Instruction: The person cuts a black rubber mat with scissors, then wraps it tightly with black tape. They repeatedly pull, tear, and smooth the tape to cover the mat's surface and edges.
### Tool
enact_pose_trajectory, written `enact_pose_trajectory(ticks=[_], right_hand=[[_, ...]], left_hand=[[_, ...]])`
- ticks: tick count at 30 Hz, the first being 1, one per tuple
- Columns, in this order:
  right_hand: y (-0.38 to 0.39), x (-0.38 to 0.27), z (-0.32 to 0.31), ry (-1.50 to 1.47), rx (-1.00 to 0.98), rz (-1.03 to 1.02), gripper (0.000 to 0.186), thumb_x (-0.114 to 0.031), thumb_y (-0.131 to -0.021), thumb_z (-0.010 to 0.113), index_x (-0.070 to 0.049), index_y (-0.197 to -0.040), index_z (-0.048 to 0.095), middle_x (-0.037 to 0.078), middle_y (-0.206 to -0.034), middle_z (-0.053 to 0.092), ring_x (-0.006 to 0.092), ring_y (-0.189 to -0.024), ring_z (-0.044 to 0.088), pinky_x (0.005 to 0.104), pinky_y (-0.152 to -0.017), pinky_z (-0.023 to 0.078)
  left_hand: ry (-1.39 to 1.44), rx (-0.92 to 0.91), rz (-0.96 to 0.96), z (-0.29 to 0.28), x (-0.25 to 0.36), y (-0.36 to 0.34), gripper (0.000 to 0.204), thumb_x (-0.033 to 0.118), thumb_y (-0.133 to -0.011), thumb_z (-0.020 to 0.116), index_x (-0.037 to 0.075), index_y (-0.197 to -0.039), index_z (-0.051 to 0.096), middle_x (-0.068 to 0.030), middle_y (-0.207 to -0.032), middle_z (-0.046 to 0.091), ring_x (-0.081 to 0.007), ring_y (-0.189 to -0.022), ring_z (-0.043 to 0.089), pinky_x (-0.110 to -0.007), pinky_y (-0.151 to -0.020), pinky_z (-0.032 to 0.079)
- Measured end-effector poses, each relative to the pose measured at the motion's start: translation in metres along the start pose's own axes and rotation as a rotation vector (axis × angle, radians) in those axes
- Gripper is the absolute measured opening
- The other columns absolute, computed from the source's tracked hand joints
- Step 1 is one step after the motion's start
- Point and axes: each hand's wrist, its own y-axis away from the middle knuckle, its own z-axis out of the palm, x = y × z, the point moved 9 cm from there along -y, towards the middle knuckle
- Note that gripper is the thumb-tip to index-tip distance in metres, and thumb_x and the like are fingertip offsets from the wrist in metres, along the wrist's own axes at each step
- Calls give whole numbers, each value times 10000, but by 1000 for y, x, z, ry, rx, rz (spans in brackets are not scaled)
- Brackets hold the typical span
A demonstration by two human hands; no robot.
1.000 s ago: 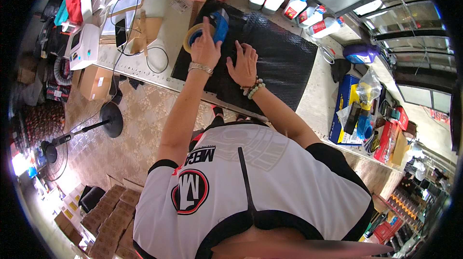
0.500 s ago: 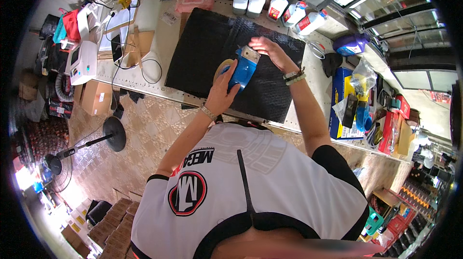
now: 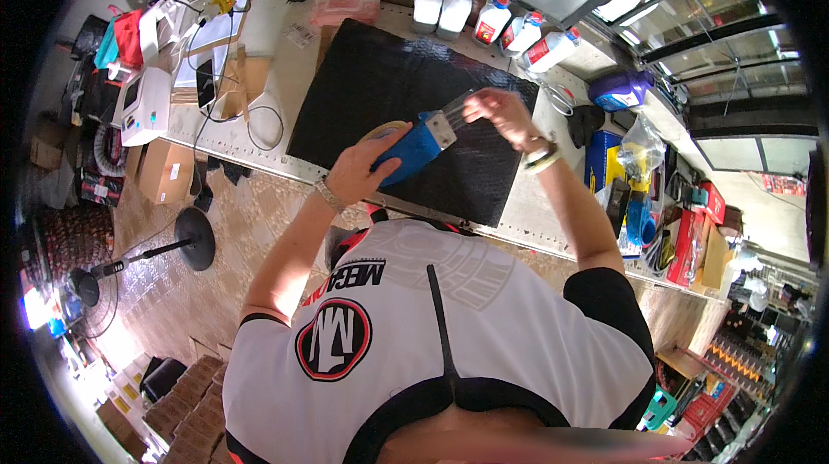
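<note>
My left hand (image 3: 360,169) is wrapped around a blue tape dispenser (image 3: 413,153) with a pale plate at its far end. A yellowish tape roll (image 3: 385,130) shows beside the left fingers, partly hidden by them. Off to the right of the plate, my right hand (image 3: 503,116) is raised with its fingers pinched together. Thin clear tape (image 3: 458,110) stretches between the plate and the right fingertips. Both hands are above a black sheet (image 3: 371,67) lying on the pale workbench (image 3: 553,214).
Several white bottles (image 3: 427,5) line the back edge, with scissors (image 3: 560,100) and a purple jug (image 3: 620,90) to their right. On the left are a white device (image 3: 145,107), a phone (image 3: 205,84) and cables. A pedestal fan (image 3: 194,239) stands on the floor.
The dispenser has tilted toward the right and moved slightly left with my left hand. My right hand has drawn away from its plate, and clear tape now spans the gap.
</note>
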Motion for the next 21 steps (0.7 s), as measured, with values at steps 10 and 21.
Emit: enact_pose_trajectory(ticks=[10,21], right_hand=[[15,-98,7,295,391,-274,145,-106,-885,650,-52,-993,730,63,-923,738,132,-855,690,289,-805,542],[67,-203,150,615,423,-890,142,-50,-830,683,-73,-964,723,95,-844,718,227,-749,701,374,-889,541]], left_hand=[[-761,292,-209,-68,-48,-14,647,274,-893,613,298,-1481,345,-164,-869,590,-349,-866,595,-454,-778,494],[-724,515,-633,-91,-105,-73,623,371,-920,557,216,-1479,331,-201,-1004,639,-359,-927,632,-472,-792,508]])
